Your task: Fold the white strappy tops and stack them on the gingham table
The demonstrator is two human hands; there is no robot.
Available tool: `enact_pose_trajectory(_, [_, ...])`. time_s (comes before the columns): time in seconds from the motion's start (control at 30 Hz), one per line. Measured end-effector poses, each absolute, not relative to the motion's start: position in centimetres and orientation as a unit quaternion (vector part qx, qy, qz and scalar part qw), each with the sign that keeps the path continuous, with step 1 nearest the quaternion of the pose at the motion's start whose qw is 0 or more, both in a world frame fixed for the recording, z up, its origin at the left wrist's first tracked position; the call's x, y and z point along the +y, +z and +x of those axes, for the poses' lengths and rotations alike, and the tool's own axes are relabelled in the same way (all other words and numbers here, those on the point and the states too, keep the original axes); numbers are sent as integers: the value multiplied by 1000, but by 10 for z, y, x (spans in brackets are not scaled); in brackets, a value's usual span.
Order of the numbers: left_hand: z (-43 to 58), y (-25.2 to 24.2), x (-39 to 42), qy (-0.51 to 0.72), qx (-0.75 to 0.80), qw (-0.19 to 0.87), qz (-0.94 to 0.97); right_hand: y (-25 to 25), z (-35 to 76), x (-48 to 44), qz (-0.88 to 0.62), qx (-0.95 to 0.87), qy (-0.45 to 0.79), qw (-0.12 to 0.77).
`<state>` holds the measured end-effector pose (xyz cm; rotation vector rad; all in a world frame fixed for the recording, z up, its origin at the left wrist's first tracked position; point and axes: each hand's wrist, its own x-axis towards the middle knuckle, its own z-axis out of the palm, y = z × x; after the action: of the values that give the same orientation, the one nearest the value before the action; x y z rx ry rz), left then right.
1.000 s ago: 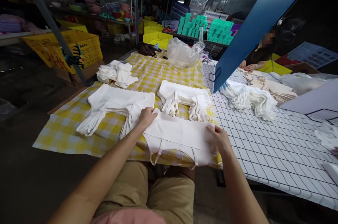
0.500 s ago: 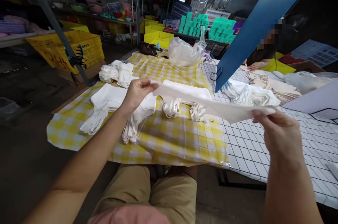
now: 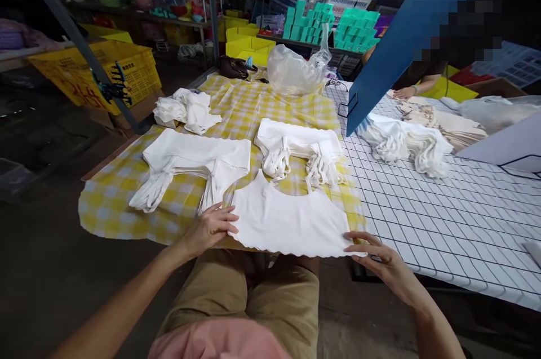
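A white strapped garment [image 3: 291, 218] lies spread at the table's front edge, its scalloped hem toward me. My left hand [image 3: 211, 224] has its fingers on the garment's left corner, and my right hand [image 3: 374, 252] grips the right corner between thumb and fingers. Beyond it sits a stack of white garments [image 3: 300, 142] with bunched straps. Another white stack [image 3: 194, 156] lies to the left, straps toward me. Behind that stack is a crumpled white heap [image 3: 186, 111].
A yellow checked cloth [image 3: 122, 218] covers the left of the table, a white grid cloth [image 3: 414, 212] the right. A blue panel [image 3: 393, 49] slants upward. Behind it, a person's hand [image 3: 404, 92] rests by beige fabric [image 3: 448, 125]. A plastic bag [image 3: 291, 69] stands at the back.
Both hands have come down and toward me. The garment that was stretched in the air between them now lies flat at the front edge. The view has shifted slightly.
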<state>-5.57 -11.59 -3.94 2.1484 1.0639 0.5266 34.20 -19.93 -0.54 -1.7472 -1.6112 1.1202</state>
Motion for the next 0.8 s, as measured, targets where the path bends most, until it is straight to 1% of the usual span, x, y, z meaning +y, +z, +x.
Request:
enact_pose_trajectory(0.07, [-52, -34, -117, 238, 406, 365, 803, -3, 344, -198, -645, -599, 400, 254])
enact_pose_trajectory(0.13, [-47, -27, -117, 294, 417, 418, 752, 1, 346, -193, -652, -610, 362, 269])
enact_pose_trajectory(0.2, [-44, -18, -114, 350, 441, 469, 681, 9, 345, -186, -660, -619, 297, 307])
enact_pose_trajectory(0.27, [-46, -6, -108, 406, 470, 485, 615, 20, 339, -178, -663, -615, 226, 363])
enact_pose_trajectory(0.37, [-60, 17, -96, 524, 487, 453, 533, 44, 317, -165, -649, -593, 157, 450])
enact_pose_trajectory(0.47, [-89, 43, -87, 625, 473, 427, 451, 68, 284, -152, -594, -611, 153, 501])
enact_pose_trajectory(0.53, [-113, 60, -85, 664, 478, 404, 409, 81, 258, -143, -532, -663, 172, 497])
enact_pose_trajectory(0.63, [-149, 79, -84, 704, 498, 341, 374, 94, 219, -129, -457, -737, 200, 456])
enact_pose_trajectory(0.7, [-169, 84, -82, 720, 509, 304, 360, 99, 195, -122, -438, -756, 211, 438])
enact_pose_trajectory(0.8, [-194, 87, -75, 729, 523, 274, 347, 102, 167, -112, -432, -759, 222, 434])
